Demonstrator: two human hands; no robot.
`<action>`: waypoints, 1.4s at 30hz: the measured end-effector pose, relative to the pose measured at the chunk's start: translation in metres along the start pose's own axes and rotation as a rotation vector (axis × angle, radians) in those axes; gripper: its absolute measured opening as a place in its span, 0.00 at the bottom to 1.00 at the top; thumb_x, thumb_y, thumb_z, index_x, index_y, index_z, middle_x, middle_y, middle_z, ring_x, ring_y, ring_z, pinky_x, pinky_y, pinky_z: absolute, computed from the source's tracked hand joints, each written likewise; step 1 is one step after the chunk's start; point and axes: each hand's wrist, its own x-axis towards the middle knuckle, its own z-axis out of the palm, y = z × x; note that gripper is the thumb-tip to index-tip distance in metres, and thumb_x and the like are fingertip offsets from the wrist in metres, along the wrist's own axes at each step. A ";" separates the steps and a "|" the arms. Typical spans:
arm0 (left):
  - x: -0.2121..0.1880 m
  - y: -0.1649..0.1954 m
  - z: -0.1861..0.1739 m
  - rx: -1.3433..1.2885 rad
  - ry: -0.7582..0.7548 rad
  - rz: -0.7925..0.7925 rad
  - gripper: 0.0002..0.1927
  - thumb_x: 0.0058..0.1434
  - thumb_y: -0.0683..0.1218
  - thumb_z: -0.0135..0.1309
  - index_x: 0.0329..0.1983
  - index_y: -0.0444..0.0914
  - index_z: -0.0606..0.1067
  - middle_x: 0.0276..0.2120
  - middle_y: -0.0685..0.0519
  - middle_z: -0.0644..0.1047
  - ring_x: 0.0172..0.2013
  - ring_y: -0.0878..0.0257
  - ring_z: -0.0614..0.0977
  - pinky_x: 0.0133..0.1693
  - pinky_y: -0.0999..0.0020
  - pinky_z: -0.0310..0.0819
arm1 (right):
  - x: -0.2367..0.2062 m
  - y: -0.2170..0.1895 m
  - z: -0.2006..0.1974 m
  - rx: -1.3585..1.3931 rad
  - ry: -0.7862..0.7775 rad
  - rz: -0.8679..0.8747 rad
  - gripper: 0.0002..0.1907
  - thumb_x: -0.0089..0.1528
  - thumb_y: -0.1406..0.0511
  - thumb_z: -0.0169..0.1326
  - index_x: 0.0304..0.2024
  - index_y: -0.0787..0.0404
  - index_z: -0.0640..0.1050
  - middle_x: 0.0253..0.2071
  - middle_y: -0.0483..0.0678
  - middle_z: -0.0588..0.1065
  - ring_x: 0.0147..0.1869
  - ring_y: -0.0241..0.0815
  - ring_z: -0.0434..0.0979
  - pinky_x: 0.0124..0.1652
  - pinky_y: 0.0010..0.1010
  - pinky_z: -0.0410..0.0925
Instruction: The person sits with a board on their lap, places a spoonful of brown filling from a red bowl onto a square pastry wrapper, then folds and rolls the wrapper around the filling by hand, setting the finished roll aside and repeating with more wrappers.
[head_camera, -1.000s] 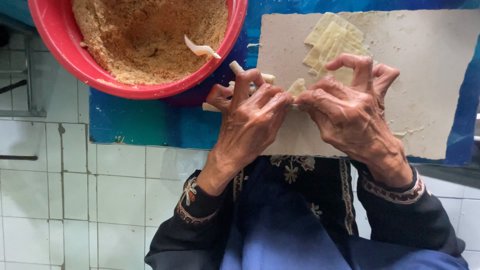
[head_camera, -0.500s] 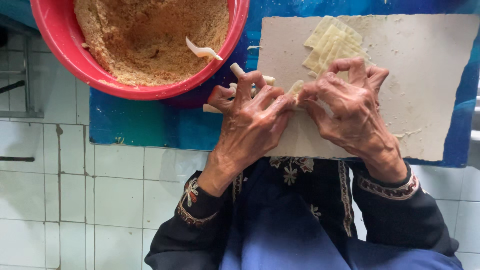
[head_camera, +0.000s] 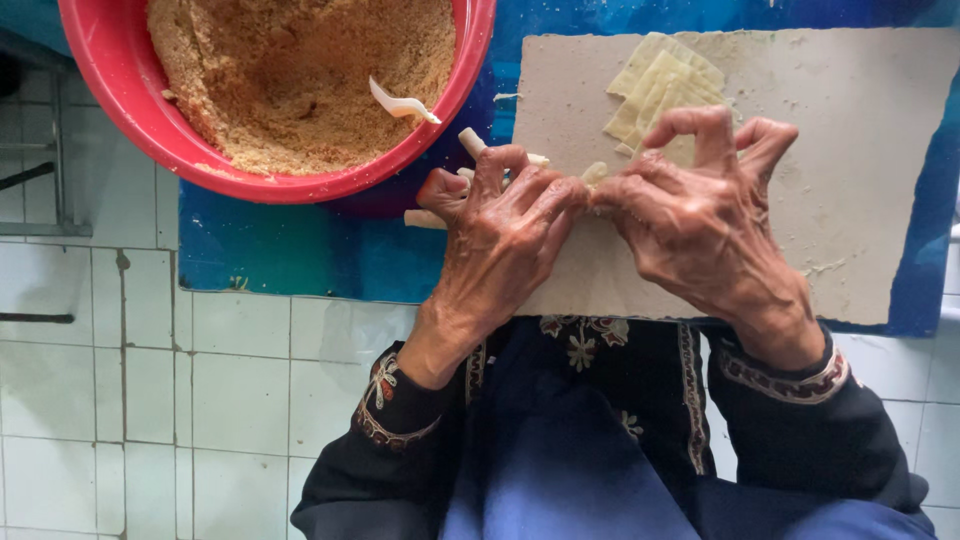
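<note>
The person's 2 bare hands, left hand (head_camera: 500, 235) and right hand (head_camera: 700, 225), look veined and wrinkled, with no rings on the fingers (head_camera: 540, 195). Behind the fingers, past each wrist, black sleeves (head_camera: 390, 420) end in cuffs (head_camera: 790, 375) trimmed with red-and-cream embroidered bands. Between the sleeves lies a blue garment (head_camera: 560, 460) under dark cloth with pale flower embroidery (head_camera: 580, 345).

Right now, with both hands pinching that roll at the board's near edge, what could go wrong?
The pale roll is squeezed between the left hand and right hand; too much pressure might split the thin wrapper. The finished rolls lie under the left hand beside the red bowl and could get knocked or crushed. The right hand's fingertips arch over the wrapper stack and might drag sheets.
</note>
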 end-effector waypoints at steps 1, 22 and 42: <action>0.000 0.000 0.000 0.023 -0.009 0.016 0.10 0.64 0.43 0.61 0.49 0.39 0.78 0.45 0.54 0.77 0.53 0.52 0.71 0.57 0.57 0.67 | 0.002 0.004 0.001 0.034 -0.042 0.013 0.06 0.65 0.60 0.67 0.44 0.48 0.85 0.38 0.36 0.79 0.62 0.42 0.68 0.54 0.48 0.49; -0.001 0.003 -0.004 0.260 0.037 0.059 0.15 0.60 0.43 0.59 0.51 0.43 0.81 0.47 0.63 0.77 0.56 0.60 0.72 0.47 0.53 0.61 | -0.006 -0.021 0.003 -0.162 0.151 0.034 0.07 0.66 0.65 0.66 0.46 0.51 0.83 0.49 0.36 0.78 0.62 0.48 0.64 0.57 0.50 0.49; -0.002 0.010 0.004 0.478 0.013 0.081 0.20 0.66 0.48 0.59 0.61 0.41 0.78 0.55 0.59 0.76 0.62 0.58 0.70 0.54 0.51 0.54 | -0.012 -0.017 0.014 -0.214 0.197 0.060 0.05 0.69 0.64 0.63 0.47 0.53 0.83 0.49 0.37 0.76 0.66 0.48 0.61 0.58 0.51 0.48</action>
